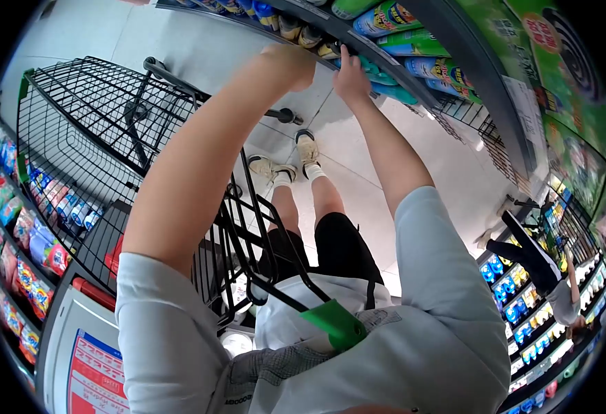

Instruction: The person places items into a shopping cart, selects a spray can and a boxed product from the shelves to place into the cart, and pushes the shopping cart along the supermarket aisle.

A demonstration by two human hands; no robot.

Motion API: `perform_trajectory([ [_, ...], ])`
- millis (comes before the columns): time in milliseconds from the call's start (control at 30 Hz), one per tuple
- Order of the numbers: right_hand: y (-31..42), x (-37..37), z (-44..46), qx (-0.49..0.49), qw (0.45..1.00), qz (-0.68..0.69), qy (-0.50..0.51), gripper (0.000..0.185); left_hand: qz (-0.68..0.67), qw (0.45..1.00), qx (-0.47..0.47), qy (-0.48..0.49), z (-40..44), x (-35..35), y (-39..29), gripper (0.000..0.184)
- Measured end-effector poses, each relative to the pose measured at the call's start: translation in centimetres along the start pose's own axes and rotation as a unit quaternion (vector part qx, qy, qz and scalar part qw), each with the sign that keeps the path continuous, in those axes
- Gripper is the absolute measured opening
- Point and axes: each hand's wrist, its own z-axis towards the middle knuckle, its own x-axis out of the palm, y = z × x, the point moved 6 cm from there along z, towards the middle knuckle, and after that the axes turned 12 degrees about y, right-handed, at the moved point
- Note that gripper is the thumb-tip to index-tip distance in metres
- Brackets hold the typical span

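My left hand (288,67) is bent at the wrist and smeared by motion in front of the shelf. Its fingers are turned away from view. Close beside it, my right hand (351,77) reaches to the shelf edge with one finger or thumb pointing up and the others curled and mostly hidden. Right by that fingertip lies a dark-capped bottle (328,50). Teal packages (377,71) sit just to the right of this hand. What either hand grips, if anything, is hidden.
A black wire shopping cart (96,103) with a green handle piece (334,324) stands against my left side. Spray cans (386,19) line the shelf above. A red-and-white hydrant cabinet (96,359) is at lower left. Another person (544,269) stands among shelves at right.
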Motion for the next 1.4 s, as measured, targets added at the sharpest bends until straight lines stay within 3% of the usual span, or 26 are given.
perform_trajectory([
  [33, 0.1, 0.0, -0.1, -0.012, 1.000, 0.011, -0.025, 0.057, 0.019, 0.999, -0.004, 0.026, -0.5, 0.0, -0.1, 0.033],
  [167, 0.1, 0.6, -0.5, -0.012, 0.994, 0.063, -0.088, 0.043, -0.028, 0.999, 0.020, -0.040, -1.8, -2.2, -0.3, 0.035],
  [267, 0.8, 1.0, -0.5, 0.000, 0.994, 0.053, -0.100, 0.040, -0.029, 0.998, 0.027, -0.058, -1.6, -2.2, -0.4, 0.035],
  [367, 1.5, 0.9, 0.3, -0.020, 0.991, 0.017, -0.129, 0.044, -0.027, 0.998, 0.027, -0.050, -1.8, -1.8, -0.2, 0.034],
  [467, 1.4, 0.9, 1.3, 0.011, 0.996, -0.003, -0.084, 0.045, -0.023, 0.999, 0.024, -0.030, -1.5, -1.4, 0.1, 0.033],
  [700, 2.0, 0.1, 2.0, -0.051, 0.988, -0.090, -0.118, 0.062, -0.010, 0.999, 0.013, -0.035, -2.1, -2.3, 0.2, 0.031],
  [967, 1.8, 1.4, 2.0, -0.045, 0.992, -0.103, -0.064, 0.062, 0.099, 0.986, -0.001, -0.130, 0.5, -0.9, 1.3, 0.019],
  [1133, 0.6, 1.5, 2.3, -0.087, 0.991, -0.094, -0.030, 0.061, 0.019, 0.998, -0.015, -0.057, -2.1, -2.5, 0.9, 0.027],
  [1267, 0.7, 0.0, 0.1, -0.163, 0.977, -0.074, -0.112, 0.058, -0.001, 0.999, -0.012, -0.046, -1.3, -1.5, 1.5, 0.028],
  [1400, 2.9, -4.7, -4.9, -0.180, 0.971, -0.050, -0.148, 0.058, -0.017, 0.997, 0.046, -0.059, -0.7, -0.9, 1.1, 0.032],
])
